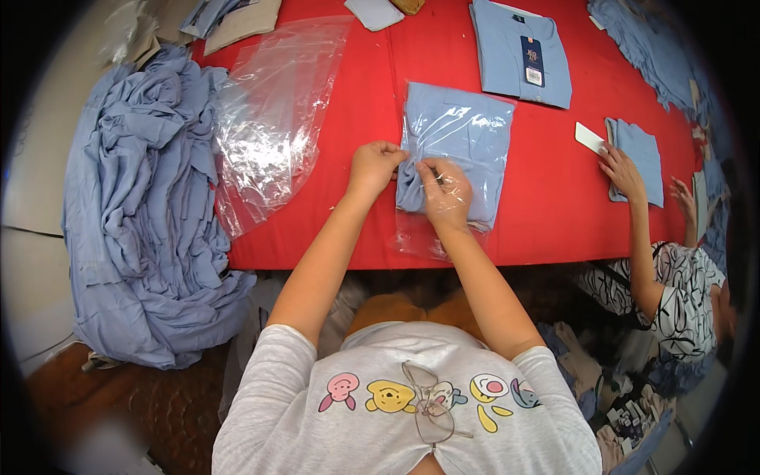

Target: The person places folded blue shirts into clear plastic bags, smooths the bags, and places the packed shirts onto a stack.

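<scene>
A folded light blue shirt lies in a clear plastic bag on the red table, in front of me. At the bag's left edge, my left hand pinches the film with thumb and fingers together. My right hand reaches in through the bag's near end, and clear film covers it. Its thumb and fingers close on the shirt's left part, where the cloth is bunched. The fingertips of both hands are only a short way apart.
Left of the bag lies a stack of empty clear bags. A big heap of blue garments hangs over the table's left end. A folded shirt with a dark tag lies at the back. On the right, a co-worker's hand holds a white card beside folded blue cloth.
</scene>
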`<state>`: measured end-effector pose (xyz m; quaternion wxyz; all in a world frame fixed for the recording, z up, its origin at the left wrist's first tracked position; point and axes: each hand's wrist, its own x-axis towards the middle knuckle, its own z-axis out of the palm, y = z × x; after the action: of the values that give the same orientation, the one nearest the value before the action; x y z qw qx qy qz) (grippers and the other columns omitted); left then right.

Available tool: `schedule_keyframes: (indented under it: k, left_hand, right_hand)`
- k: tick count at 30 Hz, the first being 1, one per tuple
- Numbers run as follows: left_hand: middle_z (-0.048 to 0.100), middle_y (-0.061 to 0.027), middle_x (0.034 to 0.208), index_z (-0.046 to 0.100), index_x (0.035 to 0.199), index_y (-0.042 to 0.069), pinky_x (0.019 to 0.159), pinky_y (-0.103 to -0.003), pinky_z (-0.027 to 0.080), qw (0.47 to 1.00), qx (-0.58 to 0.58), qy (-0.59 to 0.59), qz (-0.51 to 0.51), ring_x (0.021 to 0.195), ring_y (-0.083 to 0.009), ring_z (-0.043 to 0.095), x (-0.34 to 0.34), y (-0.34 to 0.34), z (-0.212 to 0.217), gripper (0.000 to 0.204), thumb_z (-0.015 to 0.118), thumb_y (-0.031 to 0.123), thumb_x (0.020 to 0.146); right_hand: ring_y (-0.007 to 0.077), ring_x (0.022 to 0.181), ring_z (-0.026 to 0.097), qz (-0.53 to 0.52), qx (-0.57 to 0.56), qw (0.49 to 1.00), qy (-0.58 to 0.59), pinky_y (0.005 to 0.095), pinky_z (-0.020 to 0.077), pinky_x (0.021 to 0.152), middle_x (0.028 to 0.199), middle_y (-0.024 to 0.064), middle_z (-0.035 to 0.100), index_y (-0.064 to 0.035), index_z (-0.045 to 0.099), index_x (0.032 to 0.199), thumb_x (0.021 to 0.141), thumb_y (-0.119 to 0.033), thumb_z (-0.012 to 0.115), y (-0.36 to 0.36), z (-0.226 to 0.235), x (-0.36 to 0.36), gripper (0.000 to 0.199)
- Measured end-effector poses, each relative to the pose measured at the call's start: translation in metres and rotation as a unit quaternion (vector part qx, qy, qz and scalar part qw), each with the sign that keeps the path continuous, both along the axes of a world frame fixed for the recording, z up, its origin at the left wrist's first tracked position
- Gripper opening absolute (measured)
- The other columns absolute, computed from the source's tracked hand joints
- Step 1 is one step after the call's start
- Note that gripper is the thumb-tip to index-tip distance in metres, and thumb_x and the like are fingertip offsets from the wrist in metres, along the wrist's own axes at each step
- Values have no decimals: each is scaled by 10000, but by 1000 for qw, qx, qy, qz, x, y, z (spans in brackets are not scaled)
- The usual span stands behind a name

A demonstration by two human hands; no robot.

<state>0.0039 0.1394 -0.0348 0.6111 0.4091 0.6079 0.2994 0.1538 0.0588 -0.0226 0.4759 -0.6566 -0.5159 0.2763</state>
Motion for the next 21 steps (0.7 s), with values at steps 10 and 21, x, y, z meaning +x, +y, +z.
schedule_keyframes:
  k: [10, 21]
  left_hand:
    - [771, -109, 1038, 761, 1109, -29, 870, -311, 608, 997, -33, -36, -58, 932, -172, 734, -11, 0, 21, 280, 778, 236, 1018]
    - [777, -98, 940, 759, 1016, -34, 720, -323, 628, 997, 11, 61, -41, 779, -165, 732, -4, 7, -9, 228, 828, 172, 946]
  right_hand:
    - [309, 726, 707, -10, -79, 996, 42, 445, 532, 716, 780, 98, 734, -81, 727, 1002, 967, -248, 780, -2, 6, -6, 179]
    - [327, 832, 731, -39, 45, 998, -6, 411, 565, 797, 980, 134, 777, -84, 733, 1074, 998, -186, 725, 6, -7, -4, 127]
